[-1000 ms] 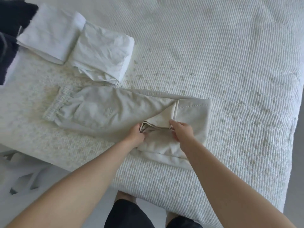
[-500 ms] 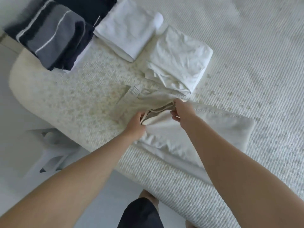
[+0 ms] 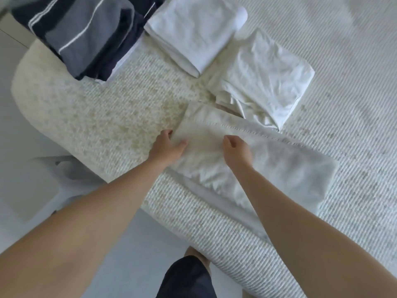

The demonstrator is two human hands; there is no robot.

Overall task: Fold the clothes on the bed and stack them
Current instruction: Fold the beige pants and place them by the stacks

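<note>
Trousers [image 3: 268, 164], cream, lie folded near the edge of the bed [image 3: 107, 117]. Left hand [image 3: 169, 145] presses on them with loose fingers; right hand [image 3: 236, 149] hovers half-curled, holding nothing.

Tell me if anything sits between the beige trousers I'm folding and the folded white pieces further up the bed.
Nothing visible does. The beige folded trousers lie under both hands, and their far edge already meets the crumpled white folded garment; only bare bedspread separates them from the smooth white folded cloth.
</note>
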